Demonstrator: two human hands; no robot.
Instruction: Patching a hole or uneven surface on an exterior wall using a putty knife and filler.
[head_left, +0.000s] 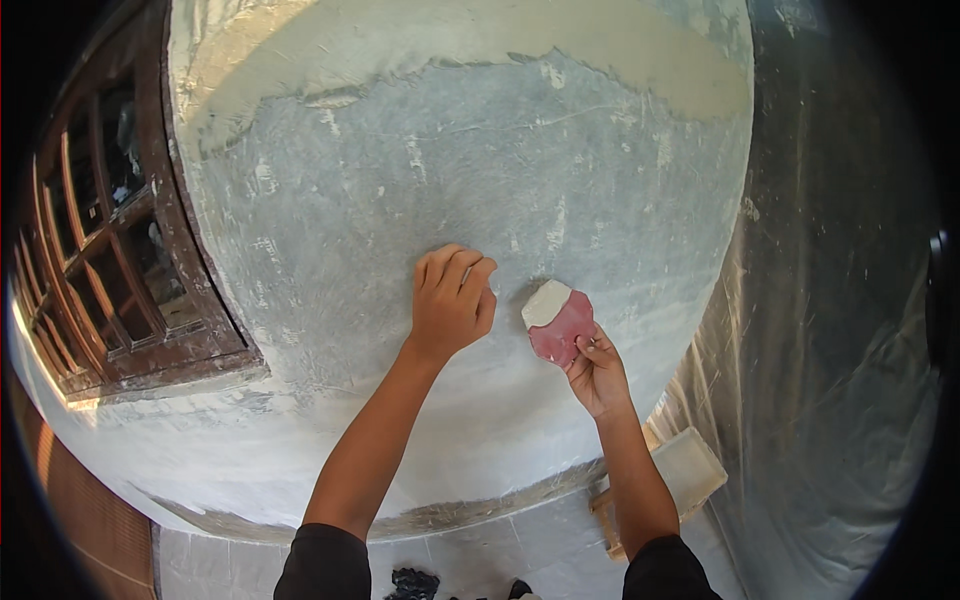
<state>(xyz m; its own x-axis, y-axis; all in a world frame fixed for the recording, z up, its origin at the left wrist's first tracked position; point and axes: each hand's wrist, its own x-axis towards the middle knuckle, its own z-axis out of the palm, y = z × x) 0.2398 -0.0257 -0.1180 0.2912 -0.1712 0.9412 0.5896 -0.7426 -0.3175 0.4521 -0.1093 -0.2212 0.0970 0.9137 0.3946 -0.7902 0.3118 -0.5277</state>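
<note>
In front of me is a grey plastered wall [400, 180] with white streaks and a cream coat along its upper part. My left hand [453, 305] is raised close to the wall, its fingers curled together. What they hold, if anything, is hidden behind them. To its right, my right hand [598, 372] pinches the lower edge of a pink putty spreader [563, 332] between thumb and fingers. A lump of white putty [546, 303] covers the spreader's upper left part. The spreader is held flat, facing me, just in front of the wall.
A brown wooden window frame [180, 362] with several glass panes is at the left. Plastic sheeting [820, 330] hangs along the right side. A small wooden stool [690, 470] stands below my right forearm on grey floor tiles [480, 545]. A dark crumpled item [413, 583] lies at the bottom.
</note>
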